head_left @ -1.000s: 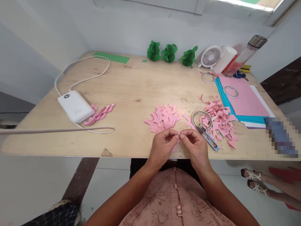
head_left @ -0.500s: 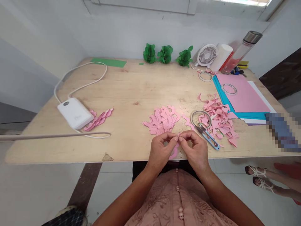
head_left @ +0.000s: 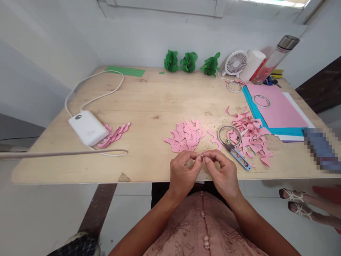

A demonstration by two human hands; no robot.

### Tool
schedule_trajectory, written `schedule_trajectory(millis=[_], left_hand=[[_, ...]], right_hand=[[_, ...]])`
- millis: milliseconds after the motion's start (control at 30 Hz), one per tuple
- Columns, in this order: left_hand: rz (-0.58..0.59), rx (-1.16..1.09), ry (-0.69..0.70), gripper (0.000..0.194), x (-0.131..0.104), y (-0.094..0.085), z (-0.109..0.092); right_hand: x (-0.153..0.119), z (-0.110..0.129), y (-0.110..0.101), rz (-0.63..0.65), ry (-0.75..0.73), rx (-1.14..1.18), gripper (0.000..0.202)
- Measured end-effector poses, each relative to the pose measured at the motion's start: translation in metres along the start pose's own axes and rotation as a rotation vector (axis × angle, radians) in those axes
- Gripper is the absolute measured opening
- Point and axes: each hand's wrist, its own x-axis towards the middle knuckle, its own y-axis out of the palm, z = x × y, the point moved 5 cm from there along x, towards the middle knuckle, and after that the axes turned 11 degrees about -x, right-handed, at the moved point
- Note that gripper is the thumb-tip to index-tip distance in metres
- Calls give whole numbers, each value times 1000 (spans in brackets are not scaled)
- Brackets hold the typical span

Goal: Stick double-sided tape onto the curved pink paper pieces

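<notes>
My left hand (head_left: pixel 185 172) and my right hand (head_left: pixel 222 172) meet fingertip to fingertip over the table's front edge. Thumbs and forefingers of both are closed on a small pink paper piece (head_left: pixel 201 155), mostly hidden by the fingers. Just beyond my left hand lies a pile of curved pink paper cutouts (head_left: pixel 186 135). One wavy pink cutout (head_left: pixel 215 139) is beyond my right hand. Blue-handled thread snips (head_left: pixel 241 160) rest to the right, their tips by a tape roll (head_left: pixel 220 137). Pink paper scraps (head_left: pixel 252 133) are heaped beside them.
A white power bank (head_left: pixel 89 128) with a cable lies left, beside pink paper strips (head_left: pixel 115 135). Three green paper figures (head_left: pixel 189 63), a fan (head_left: pixel 236 63) and a bottle (head_left: pixel 277 58) stand at the back. Coloured sheets (head_left: pixel 282 110) lie right. A person's sandalled feet (head_left: pixel 295 202) show at lower right.
The pink piece that hung below my fingers no longer shows there; only a small bit is visible at the fingertips. The camera view has shifted slightly.
</notes>
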Motion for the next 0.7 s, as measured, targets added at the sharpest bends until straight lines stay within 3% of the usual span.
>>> schedule_trajectory(millis=[133,333,700], left_hand=[[-8,62,75,12,0,-1,-3],[-28,11,74,12,0,-1,-6],[23,-327,-301,14,0,1,10]], right_hand=[[-2,-6,2,36,67,63,15],[-3,-10,2,46,97,64,18],[-4,-13,-8,-9,123,57,15]])
